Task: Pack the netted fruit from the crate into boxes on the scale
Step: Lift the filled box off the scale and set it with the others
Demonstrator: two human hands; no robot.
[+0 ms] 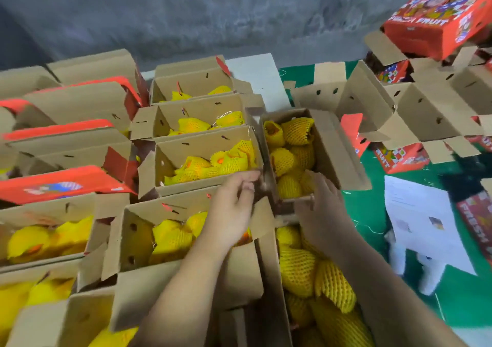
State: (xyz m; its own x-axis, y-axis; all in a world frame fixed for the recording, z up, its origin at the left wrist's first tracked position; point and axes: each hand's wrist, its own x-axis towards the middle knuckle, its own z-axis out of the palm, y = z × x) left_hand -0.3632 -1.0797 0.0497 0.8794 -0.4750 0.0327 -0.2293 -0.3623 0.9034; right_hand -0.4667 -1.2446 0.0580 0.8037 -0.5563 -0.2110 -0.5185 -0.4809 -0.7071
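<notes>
Now both hands grip box (330, 144) of netted fruit (288, 157): left hand (234, 202) near corner, right hand (323, 202) fingertips hidden.

Two hands: left hand (234, 208), right hand (323, 208). Roughly nine open boxes (183, 160) hold netted fruit (296, 130), blur permitting; one white stool (415, 229); several empty boxes (415, 112).

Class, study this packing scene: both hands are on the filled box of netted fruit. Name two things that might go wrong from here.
1. The filled box is gripped only at its near end by the left hand and right hand; it may tip and spill netted fruit.
2. Open boxes crowd its left side; flaps could snag.
</notes>
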